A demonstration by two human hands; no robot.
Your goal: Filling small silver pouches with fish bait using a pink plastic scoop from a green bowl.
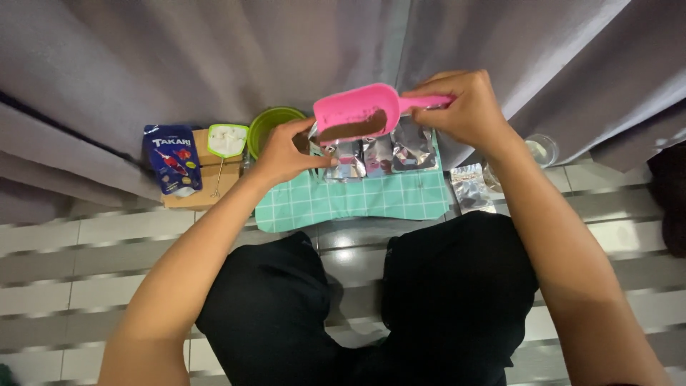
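Gripping: right hand [468,107] has its fingers clenched round the handle of a pink scoop [357,113], bowl held level over the far edge of the mat.
Pinching: left hand [286,151] grasps the open mouth of a silver foil pouch [343,159] between thumb and fingertips, just under the scoop's lip.
Scoop look: rigid pink plastic, deep bowl, partly filled with brown granules.
Scoop handling: likely light and stiff; take it by the handle and keep it level, since the loose fill would spill.
Pouch handling: thin, crinkly, probably slippery and floppy; hold it at the rim.
Mat: teal gridded mat [357,200] on the tiled floor, more foil pouches [400,150] along its far edge.
Left of mat: green bowl [271,125], blue printed bag [171,159], cardboard box [207,179].
Right edge: another pouch [471,187], clear jar [539,150].
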